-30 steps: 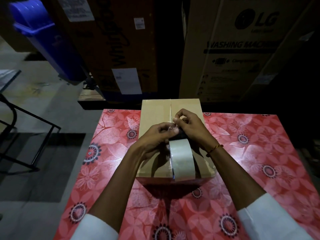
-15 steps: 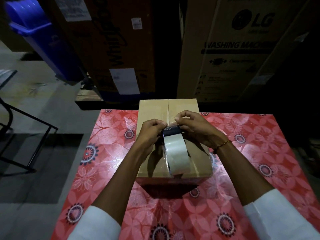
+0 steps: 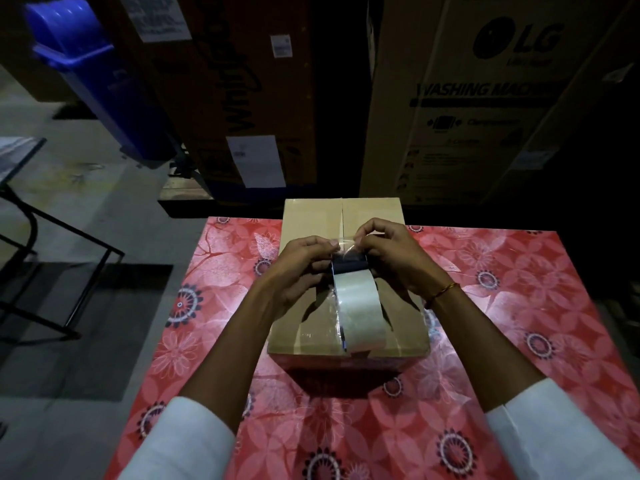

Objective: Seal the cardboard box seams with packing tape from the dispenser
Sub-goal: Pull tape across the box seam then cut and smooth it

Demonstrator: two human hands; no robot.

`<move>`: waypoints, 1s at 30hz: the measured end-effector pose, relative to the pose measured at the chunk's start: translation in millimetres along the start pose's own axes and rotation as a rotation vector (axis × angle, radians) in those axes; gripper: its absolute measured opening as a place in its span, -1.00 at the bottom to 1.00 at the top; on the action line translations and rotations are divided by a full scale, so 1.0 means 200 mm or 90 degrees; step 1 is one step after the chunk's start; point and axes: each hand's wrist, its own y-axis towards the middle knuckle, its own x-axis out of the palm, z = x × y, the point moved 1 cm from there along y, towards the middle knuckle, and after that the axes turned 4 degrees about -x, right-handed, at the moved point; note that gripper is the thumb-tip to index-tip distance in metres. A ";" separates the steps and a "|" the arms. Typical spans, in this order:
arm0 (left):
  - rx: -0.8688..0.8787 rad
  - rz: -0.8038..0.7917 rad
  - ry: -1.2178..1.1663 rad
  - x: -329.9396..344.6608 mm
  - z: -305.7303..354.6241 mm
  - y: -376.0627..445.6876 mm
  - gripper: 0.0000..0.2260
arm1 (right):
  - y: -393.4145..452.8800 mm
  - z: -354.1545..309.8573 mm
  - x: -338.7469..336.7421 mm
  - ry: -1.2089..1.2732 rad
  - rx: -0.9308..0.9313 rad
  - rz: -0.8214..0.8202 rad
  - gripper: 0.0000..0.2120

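Tape end (image 3: 346, 244) pinched between left hand (image 3: 304, 261) and right hand (image 3: 391, 251) fingertips, above cardboard box (image 3: 311, 216)

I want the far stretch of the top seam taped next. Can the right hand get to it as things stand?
Probably yes. The right hand is just short of the bare seam on the cardboard box, with nothing between, but its fingers are pinching the tape end with the left hand.

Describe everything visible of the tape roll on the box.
The tape roll is pale, glossy packing tape on a dark dispenser, standing on edge on the cardboard box over its centre seam, near the front edge. The left hand and right hand pinch its clear free end at the top, peeled slightly away.
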 end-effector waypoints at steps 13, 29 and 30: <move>0.008 0.019 0.137 -0.07 0.11 0.04 -0.93 | 0.01 0.04 0.01 -0.047 -0.087 0.027 -0.94; -0.022 -0.106 0.172 -0.14 0.15 0.04 -0.75 | 0.04 0.03 0.00 -0.003 -0.062 0.002 -0.88; -0.033 -0.118 0.169 -0.14 0.15 0.04 -0.72 | 0.04 0.03 0.00 0.008 -0.058 0.005 -0.88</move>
